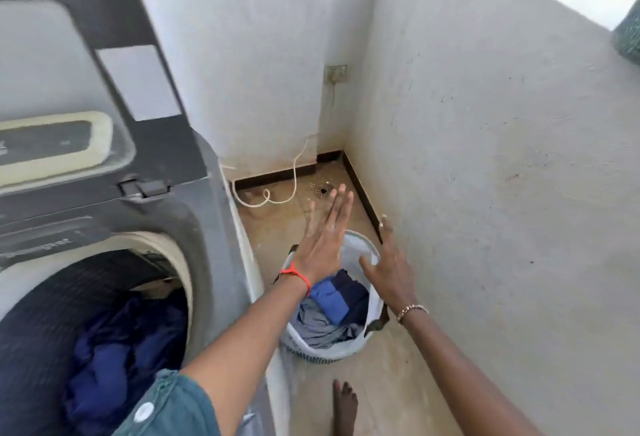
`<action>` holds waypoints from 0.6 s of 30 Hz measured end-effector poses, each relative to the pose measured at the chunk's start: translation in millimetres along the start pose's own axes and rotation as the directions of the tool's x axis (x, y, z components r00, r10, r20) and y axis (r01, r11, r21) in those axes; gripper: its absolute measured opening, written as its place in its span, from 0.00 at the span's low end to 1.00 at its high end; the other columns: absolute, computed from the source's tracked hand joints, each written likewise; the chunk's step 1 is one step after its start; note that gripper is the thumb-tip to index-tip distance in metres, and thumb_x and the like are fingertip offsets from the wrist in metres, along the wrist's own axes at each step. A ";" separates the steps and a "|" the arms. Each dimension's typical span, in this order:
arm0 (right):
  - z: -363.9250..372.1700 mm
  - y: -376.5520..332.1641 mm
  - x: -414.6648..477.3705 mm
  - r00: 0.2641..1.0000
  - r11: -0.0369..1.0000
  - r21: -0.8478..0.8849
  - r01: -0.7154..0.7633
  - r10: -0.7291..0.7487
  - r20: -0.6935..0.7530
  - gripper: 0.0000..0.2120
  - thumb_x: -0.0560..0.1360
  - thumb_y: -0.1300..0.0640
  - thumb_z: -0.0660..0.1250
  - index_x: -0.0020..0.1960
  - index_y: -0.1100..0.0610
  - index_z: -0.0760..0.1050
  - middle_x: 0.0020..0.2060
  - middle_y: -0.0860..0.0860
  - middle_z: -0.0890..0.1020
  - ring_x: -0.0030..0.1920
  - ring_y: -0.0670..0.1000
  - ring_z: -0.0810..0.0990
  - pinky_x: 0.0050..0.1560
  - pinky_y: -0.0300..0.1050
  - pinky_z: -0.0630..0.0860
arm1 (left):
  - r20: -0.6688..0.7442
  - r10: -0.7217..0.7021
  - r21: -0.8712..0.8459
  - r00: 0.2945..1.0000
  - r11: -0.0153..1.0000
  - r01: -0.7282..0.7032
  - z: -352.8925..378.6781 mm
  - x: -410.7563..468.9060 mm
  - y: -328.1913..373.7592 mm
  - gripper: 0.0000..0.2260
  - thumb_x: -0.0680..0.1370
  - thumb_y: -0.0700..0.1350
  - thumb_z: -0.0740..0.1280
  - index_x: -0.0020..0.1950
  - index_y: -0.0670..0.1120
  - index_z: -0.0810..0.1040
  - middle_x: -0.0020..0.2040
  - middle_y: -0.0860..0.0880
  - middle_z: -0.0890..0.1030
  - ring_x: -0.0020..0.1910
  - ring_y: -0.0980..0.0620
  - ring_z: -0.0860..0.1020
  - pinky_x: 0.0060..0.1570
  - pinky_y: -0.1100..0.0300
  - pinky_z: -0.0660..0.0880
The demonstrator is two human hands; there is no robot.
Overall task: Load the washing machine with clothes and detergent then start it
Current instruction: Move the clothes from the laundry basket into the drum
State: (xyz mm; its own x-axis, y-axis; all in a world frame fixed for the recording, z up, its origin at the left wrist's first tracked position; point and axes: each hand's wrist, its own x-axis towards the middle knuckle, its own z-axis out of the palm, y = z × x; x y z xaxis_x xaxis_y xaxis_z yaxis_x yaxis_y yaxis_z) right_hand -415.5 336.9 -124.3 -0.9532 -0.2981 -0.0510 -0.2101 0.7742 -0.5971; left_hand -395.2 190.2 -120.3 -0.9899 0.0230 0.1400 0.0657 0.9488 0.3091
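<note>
While dark blue clothes [114, 359] already lie in the grey top-loading washing machine's [194, 214] open drum, both empty, spread hands, left hand [322, 241] and right hand [389, 269], hover over the white mesh laundry basket [363, 245], seemingly half-full of blue and grey garments [332, 307], with detergent and starting left.

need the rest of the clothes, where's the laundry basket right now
In the head view, the laundry basket sits on the floor at lower centre, right of the washing machine and near the wall, under both open hands.
</note>
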 end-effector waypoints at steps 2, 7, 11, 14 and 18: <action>24.5 36.2 14.0 0.998 1.000 -0.002 -0.004 0.004 0.059 0.39 0.73 0.56 0.65 0.75 0.56 0.46 0.67 0.60 0.70 0.62 0.60 0.73 0.56 0.51 0.72 | 0.016 -0.007 0.106 1.000 0.994 0.006 49.5 6.0 -16.3 0.47 0.64 0.35 0.62 0.75 0.45 0.36 0.77 0.44 0.46 0.76 0.45 0.43 0.72 0.39 0.53; 116.0 118.8 32.9 0.984 1.000 0.003 -0.008 0.008 0.180 0.40 0.74 0.54 0.65 0.75 0.58 0.41 0.76 0.52 0.50 0.75 0.54 0.52 0.74 0.48 0.55 | 0.098 0.034 0.280 0.995 0.958 -0.060 175.0 7.2 -55.7 0.46 0.62 0.34 0.61 0.77 0.42 0.42 0.77 0.47 0.39 0.77 0.47 0.43 0.71 0.39 0.43; 221.7 197.7 37.5 0.957 0.998 -0.063 -0.028 0.045 0.288 0.45 0.75 0.50 0.64 0.70 0.56 0.29 0.73 0.48 0.38 0.76 0.52 0.41 0.74 0.43 0.39 | 0.203 0.100 0.325 0.974 0.932 -0.163 304.1 -1.5 -82.6 0.47 0.64 0.32 0.61 0.76 0.44 0.37 0.78 0.48 0.42 0.76 0.47 0.39 0.70 0.35 0.43; 287.1 239.5 35.6 0.961 0.976 -0.211 -0.052 0.107 0.257 0.60 0.66 0.45 0.73 0.72 0.60 0.28 0.75 0.58 0.51 0.75 0.57 0.52 0.75 0.51 0.50 | 0.249 0.179 0.360 0.952 0.895 -0.263 381.0 -15.5 -103.3 0.48 0.66 0.34 0.65 0.76 0.44 0.35 0.77 0.48 0.40 0.76 0.47 0.40 0.69 0.35 0.44; 345.4 275.2 44.3 0.968 0.915 -0.400 0.045 0.059 0.244 0.71 0.50 0.36 0.78 0.74 0.66 0.39 0.69 0.63 0.68 0.69 0.61 0.68 0.71 0.53 0.54 | 0.287 0.268 0.367 0.920 0.856 -0.364 442.9 -21.6 -131.9 0.36 0.67 0.34 0.52 0.75 0.44 0.50 0.76 0.47 0.54 0.75 0.47 0.56 0.69 0.36 0.45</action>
State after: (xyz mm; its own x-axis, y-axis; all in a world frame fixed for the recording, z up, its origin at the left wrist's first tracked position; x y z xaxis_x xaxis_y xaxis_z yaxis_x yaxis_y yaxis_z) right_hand -440.5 343.8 -567.4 -0.8818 -0.3794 -0.2803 -0.3225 0.9185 -0.2287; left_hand -438.2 204.1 -580.7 -0.9290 0.3655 -0.0586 0.3701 0.9197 -0.1310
